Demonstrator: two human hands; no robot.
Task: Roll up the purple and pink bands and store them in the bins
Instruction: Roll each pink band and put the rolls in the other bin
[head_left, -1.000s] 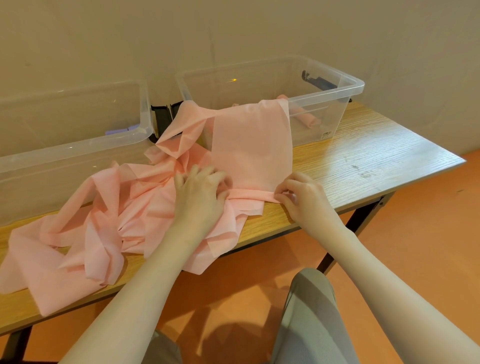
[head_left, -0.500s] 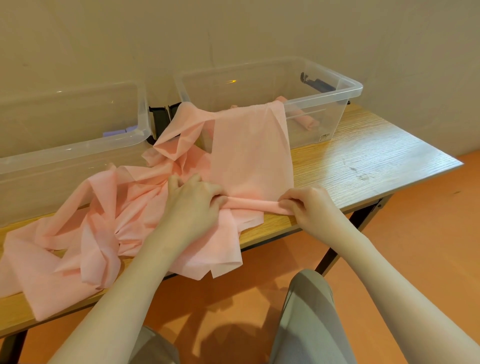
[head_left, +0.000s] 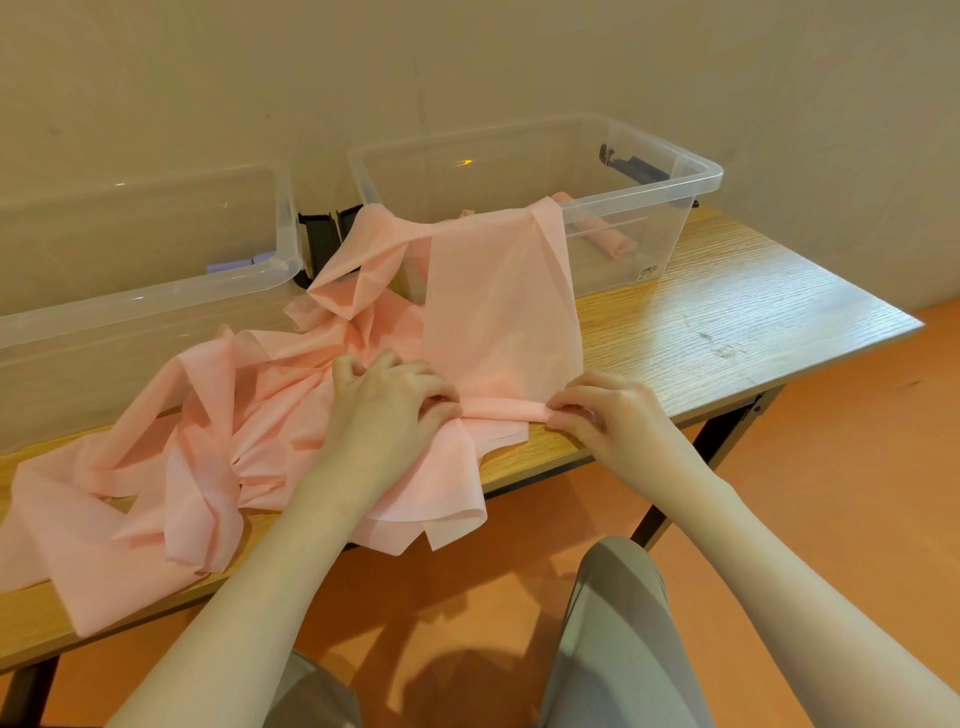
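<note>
Pink fabric covers most of the wooden surface (head_left: 727, 312): a long pink band (head_left: 498, 312) lies in loose folds and loops on the left, and one flat stretch of it runs up from the front edge and hangs over the rim of the right bin (head_left: 675, 187). At the near end that stretch is turned into a thin roll lying across the surface, close to its front edge. The left hand (head_left: 384, 410) has its fingers curled on the left end of the roll, palm over the heaped fabric. The right hand (head_left: 608, 415) pinches the right end of the roll between thumb and fingertips. A loose corner of the band hangs off the front edge between the person's arms. Inside the right bin a rolled pink piece (head_left: 608, 236) lies on the bottom. The left bin (head_left: 156, 291) stands beside it against the wall, with something pale purple (head_left: 239, 262) showing at its rim; what that is I cannot tell.
</note>
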